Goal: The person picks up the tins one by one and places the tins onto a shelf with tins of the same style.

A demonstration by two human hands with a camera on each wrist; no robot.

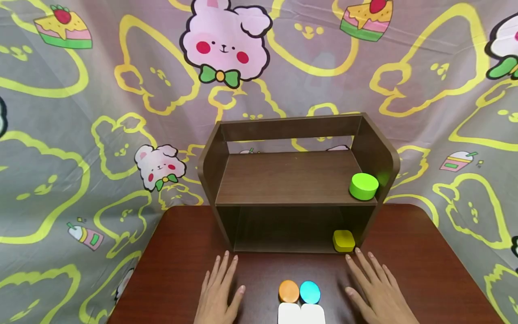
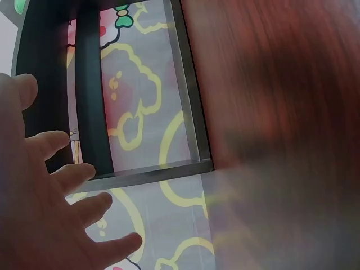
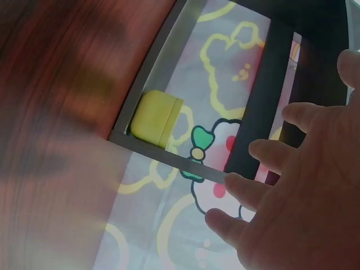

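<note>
My left hand (image 1: 218,290) lies palm down at the table's front left, fingers straight and spread, holding nothing. On the other side my right hand (image 1: 376,288) is spread the same way, its fingertips close to the shelf's lower right corner. Between the hands sit an orange round piece (image 1: 289,291) and a blue round piece (image 1: 310,292), side by side. Two white square pieces (image 1: 289,313) are in front of them, cut off by the frame's lower edge. A yellow rounded-square block (image 1: 344,241) stands in the lower compartment at right, also seen in the right wrist view.
A dark brown two-level shelf (image 1: 295,177) stands at the back of the reddish-brown table (image 1: 178,252). On its upper board, against the right side wall, sits a bright green round block (image 1: 363,186). Patterned cloth (image 1: 101,148) hangs behind and on both sides.
</note>
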